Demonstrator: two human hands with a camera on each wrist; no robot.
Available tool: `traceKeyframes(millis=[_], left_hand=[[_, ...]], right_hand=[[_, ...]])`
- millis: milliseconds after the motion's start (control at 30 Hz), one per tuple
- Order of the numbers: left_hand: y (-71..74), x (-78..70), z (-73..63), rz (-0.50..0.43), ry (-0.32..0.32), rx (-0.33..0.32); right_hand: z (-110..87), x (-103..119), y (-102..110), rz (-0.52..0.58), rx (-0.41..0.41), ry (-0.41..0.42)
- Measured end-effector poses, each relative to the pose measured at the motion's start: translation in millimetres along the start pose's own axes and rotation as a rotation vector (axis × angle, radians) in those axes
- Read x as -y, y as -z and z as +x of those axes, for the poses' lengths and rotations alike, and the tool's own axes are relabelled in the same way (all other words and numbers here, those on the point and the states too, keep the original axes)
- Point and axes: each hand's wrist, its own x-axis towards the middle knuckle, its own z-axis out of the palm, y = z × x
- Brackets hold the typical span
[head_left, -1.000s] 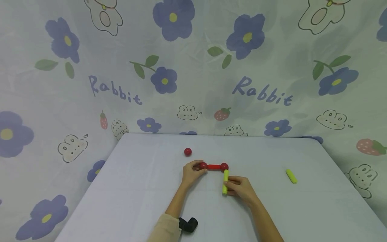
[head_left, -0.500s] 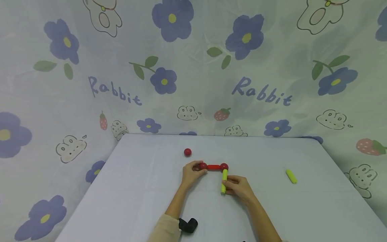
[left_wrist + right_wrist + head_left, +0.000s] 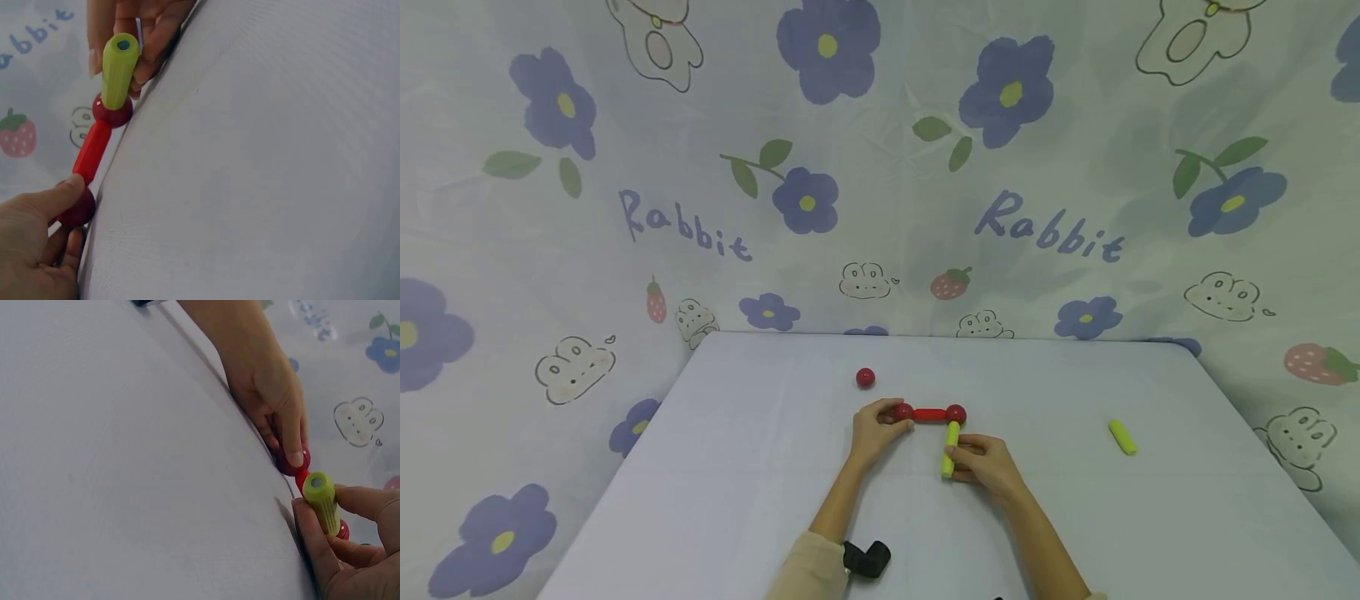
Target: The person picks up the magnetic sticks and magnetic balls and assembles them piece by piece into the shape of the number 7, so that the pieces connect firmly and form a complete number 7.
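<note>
My left hand (image 3: 874, 432) pinches a dark red ball (image 3: 78, 209) between thumb and fingers. A red magnetic rod (image 3: 930, 415) joins that ball to a second red ball (image 3: 956, 414) on the right. My right hand (image 3: 996, 467) holds a yellow-green magnetic rod (image 3: 952, 433) by its side. The far end of this rod meets the second ball, and its near end shows a grey round tip in both wrist views. In the right wrist view, the yellow-green rod (image 3: 322, 503) hides part of the red rod and second ball.
Behind the left hand a loose red ball (image 3: 865, 378) rests on the white table (image 3: 760, 417). Another yellow-green rod (image 3: 1122, 437) lies off to the right. A black device (image 3: 868, 559) sits at my left wrist. Patterned cloth (image 3: 880, 192) hangs behind the table.
The near end of the yellow-green rod has swung left along with my right hand, while its far end stays at the second ball. My left hand keeps its place.
</note>
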Motion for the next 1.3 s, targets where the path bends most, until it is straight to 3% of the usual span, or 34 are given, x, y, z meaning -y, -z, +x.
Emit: traceKeyframes(millis=[667,1300], left_hand=[[-0.5,-0.4,0.1,0.005,-0.004,0.001],[-1.2,-3.1,-1.4,0.007,-0.009,-0.012]], right_hand=[[2.0,-4.7,-1.6,0.010,-0.037,-0.008],[3.7,-7.1,1.3,0.001,-0.014,0.004]])
